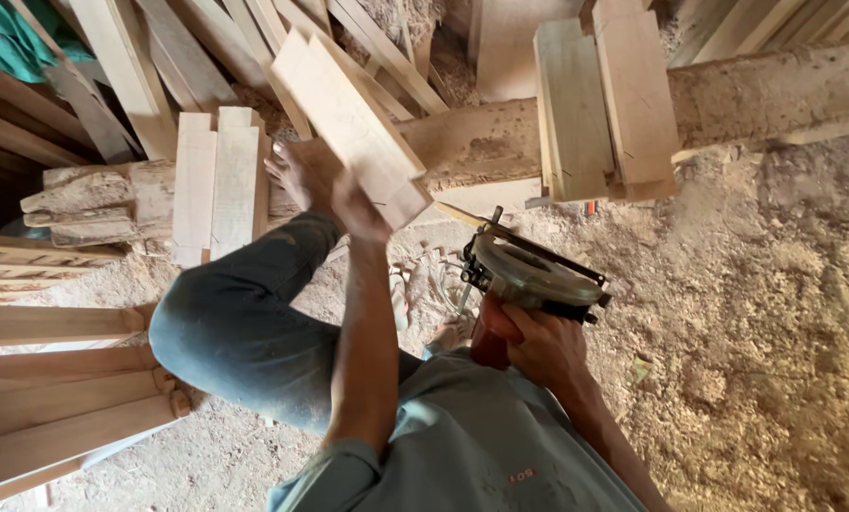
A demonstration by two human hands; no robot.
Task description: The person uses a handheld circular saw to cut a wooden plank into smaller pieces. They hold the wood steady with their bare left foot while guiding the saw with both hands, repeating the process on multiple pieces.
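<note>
Now the left hand [353,204] grips a wood block [353,128] up high, and the right hand [538,341] clutches a round saw [529,270]. One-handed, either could slip and hurt the bare foot [296,171].

No packages, signs or screens show anywhere in this workshop view. The only label-like mark is 1 small patch of red print [523,474] on the person's light blue-grey shirt [462,446], low on the cloth near the bottom edge of the picture; it is short and blurred.
</note>
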